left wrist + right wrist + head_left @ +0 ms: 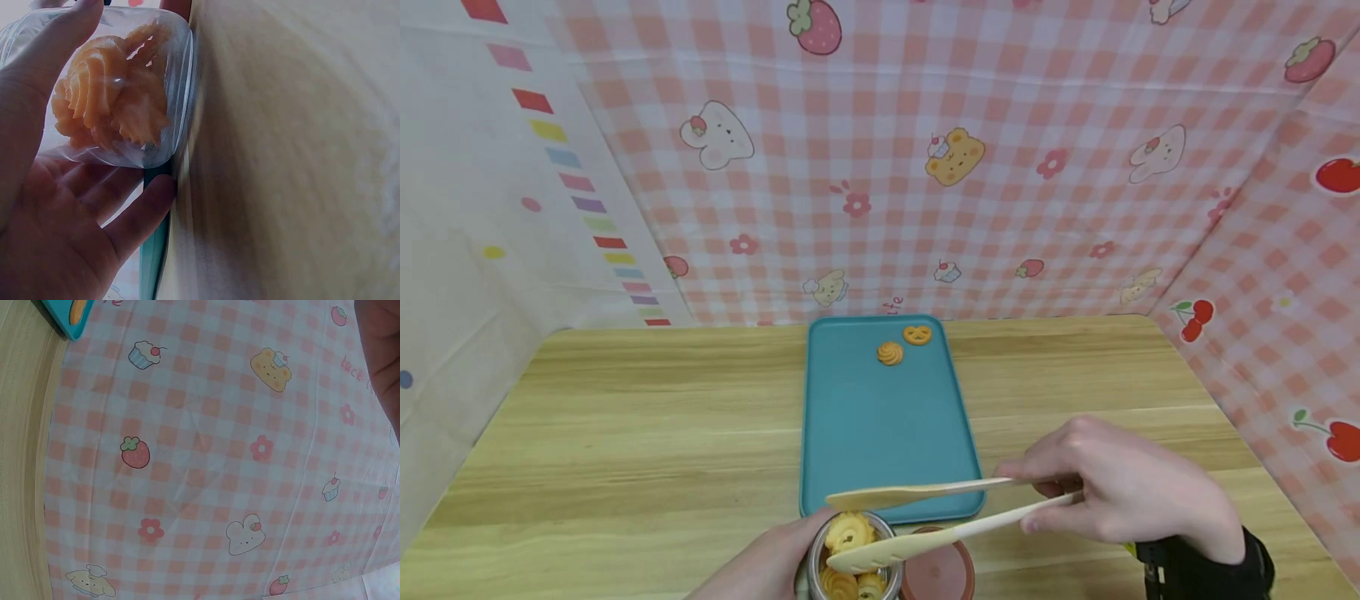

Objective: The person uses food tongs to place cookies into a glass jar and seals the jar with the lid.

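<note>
My left hand [778, 558] grips a clear jar [178, 69] standing on the table, its thumb and fingers around the wall. Through its mouth several golden swirled cookies [848, 533] show. My right hand [1126, 492] holds a pair of pale wooden tongs [940, 537] near the joined end, the thumb on the near arm. The tongs' arms are spread: the slotted tip lies over the jar mouth, the flat tip by its far rim. Nothing is between them. Only the edge of the right hand appears in the right wrist view, without the tongs.
A teal tray [880, 442] lies just beyond the jar. On its far end sit a round swirl cookie [891, 353] and a pretzel-shaped cookie [917, 335]. A reddish round lid [938, 573] lies right of the jar. Patterned cloth [880, 183] walls the wooden table [662, 442].
</note>
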Available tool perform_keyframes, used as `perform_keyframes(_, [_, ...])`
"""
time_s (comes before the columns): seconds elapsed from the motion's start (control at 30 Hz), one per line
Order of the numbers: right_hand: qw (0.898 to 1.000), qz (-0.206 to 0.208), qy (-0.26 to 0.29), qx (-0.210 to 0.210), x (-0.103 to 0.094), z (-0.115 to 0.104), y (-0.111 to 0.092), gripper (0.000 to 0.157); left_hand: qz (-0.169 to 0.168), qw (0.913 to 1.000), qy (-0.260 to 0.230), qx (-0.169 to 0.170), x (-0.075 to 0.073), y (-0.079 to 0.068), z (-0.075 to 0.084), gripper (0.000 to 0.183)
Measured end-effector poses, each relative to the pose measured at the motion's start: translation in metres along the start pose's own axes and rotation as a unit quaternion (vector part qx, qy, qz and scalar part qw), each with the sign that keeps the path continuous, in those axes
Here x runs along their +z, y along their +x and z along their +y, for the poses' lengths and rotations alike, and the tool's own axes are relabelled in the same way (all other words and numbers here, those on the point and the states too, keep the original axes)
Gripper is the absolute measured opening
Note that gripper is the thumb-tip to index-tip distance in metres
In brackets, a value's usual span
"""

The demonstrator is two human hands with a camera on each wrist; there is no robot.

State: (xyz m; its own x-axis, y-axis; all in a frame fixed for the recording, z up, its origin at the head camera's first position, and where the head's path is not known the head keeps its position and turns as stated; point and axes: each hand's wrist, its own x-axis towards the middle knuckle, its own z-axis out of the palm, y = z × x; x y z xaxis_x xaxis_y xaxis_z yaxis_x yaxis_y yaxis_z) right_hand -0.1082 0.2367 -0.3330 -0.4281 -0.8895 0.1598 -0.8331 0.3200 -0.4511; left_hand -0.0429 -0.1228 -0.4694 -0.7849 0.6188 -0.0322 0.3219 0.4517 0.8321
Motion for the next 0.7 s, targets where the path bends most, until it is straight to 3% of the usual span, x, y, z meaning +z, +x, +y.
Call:
perform_keyframes(0.27, [1.000, 0.002, -0.007, -0.019, 0.0014, 0.0006, 0.0011, 0.031, -0.011, 0.9997, -0.013, -0.015, -0.0021, -0.0011, 0.0001, 0.065])
perform_keyframes(0.47, [1.000, 0.000, 0.010, 0.003, 0.0024, 0.0006, 0.0012, 0.040, 0.004, 0.9995, -0.029, 0.014, 0.0003, 0.0002, 0.0023, 0.070])
perform_keyframes(0.6, [1.000, 0.017, 0.018, 0.006, 0.0030, 0.0023, 0.0032, 0.038, 0.005, 0.9992, -0.032, 0.023, 0.0005, 0.0005, 0.0020, 0.072])
perform_keyframes(0.7, [0.999, 0.033, 0.014, 0.004, 0.0036, 0.0039, 0.0056, 0.038, 0.002, 0.9992, -0.040, 0.009, 0.0009, -0.0003, 0.0028, 0.072])
